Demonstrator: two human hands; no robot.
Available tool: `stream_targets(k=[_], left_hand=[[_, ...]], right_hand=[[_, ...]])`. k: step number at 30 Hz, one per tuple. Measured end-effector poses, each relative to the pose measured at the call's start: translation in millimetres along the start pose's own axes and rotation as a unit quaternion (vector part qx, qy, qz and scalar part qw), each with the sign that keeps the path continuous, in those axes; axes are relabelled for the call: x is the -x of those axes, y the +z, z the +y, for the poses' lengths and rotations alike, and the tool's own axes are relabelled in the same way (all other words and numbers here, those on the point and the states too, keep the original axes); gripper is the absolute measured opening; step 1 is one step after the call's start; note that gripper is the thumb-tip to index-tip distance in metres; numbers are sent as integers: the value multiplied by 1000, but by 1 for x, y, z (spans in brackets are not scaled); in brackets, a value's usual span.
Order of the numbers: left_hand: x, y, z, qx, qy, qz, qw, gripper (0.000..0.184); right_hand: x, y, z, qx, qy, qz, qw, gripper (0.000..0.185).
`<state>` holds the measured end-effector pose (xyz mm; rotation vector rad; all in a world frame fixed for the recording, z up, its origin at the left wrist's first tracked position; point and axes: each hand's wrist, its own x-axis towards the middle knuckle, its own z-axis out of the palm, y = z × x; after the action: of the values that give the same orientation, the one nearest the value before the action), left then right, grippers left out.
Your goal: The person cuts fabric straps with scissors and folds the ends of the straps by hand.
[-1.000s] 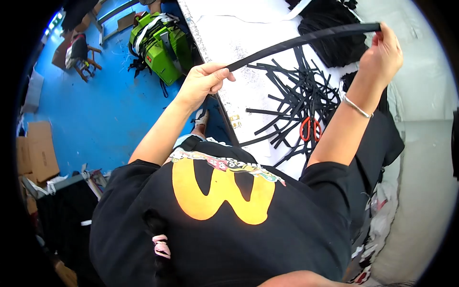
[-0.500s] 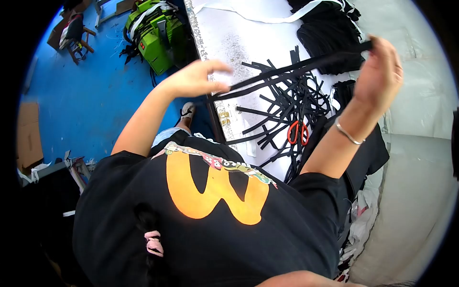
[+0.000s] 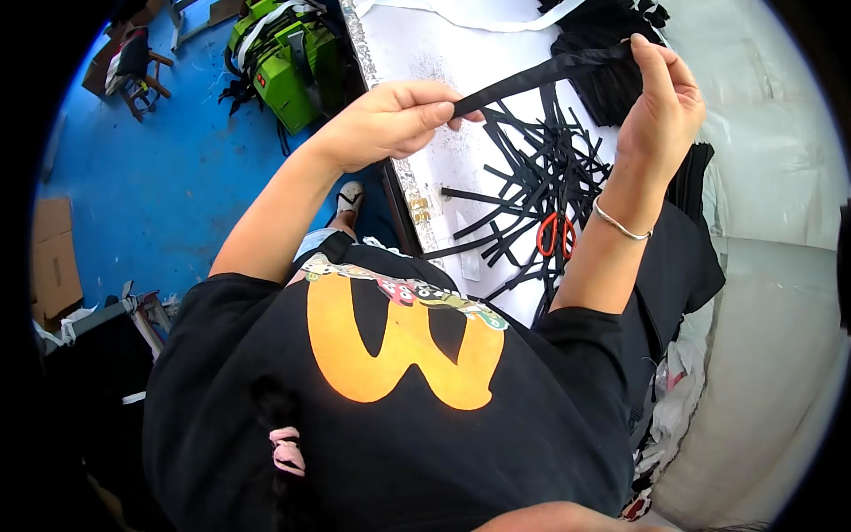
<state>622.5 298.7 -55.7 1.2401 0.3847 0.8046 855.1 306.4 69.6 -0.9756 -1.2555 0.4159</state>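
Observation:
A black fabric strip [image 3: 545, 73] is stretched between my two hands over the table, slanting up to the right. My left hand [image 3: 394, 122] pinches its lower end between thumb and fingers. My right hand [image 3: 663, 102] grips the upper end at the fingertips. Below the strip lies a loose heap of cut black strips [image 3: 523, 197], pointing in many directions. Scissors with red handles [image 3: 556, 236] rest on the heap near my right forearm; their blades are hard to make out among the strips.
Folded black cloth [image 3: 603, 93] is piled on the far right of the white table [image 3: 403, 58]. A white band [image 3: 496, 21] crosses the table's far end. A green machine [image 3: 288, 71] stands on the blue floor [image 3: 195, 168], with a small stool [image 3: 142, 75] beyond it.
My left hand has closed on the strip's near end; before, its fingers were apart. My right hand has moved up and left. The doubled strands now show as one taut strip.

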Motion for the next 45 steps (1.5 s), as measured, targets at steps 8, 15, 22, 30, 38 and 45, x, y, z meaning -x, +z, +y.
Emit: stream_targets(k=[8,15,22,30,38,45], left_hand=[[8,-11,-17,33,-16,76,996,23],[38,-39,-28,-51,-38,96,993,21],[61,-70,-39,-75,-35,133,988,17],[62,-69,-40,-117,49,231,965,17],[60,-64,-34,-137,72,230,961,16],[59,-60,-28,-193,32,225,955,11]], right_hand=[[-13,0,12,-57,-55,38,996,7],[-28,-24,8,-106,-65,151,981,9],[-40,-65,9,-121,-49,193,972,10],[-36,-78,10,-82,-40,223,971,12],[-26,-96,18,-60,-23,260,963,10],[-17,-115,32,-56,-10,280,958,11]])
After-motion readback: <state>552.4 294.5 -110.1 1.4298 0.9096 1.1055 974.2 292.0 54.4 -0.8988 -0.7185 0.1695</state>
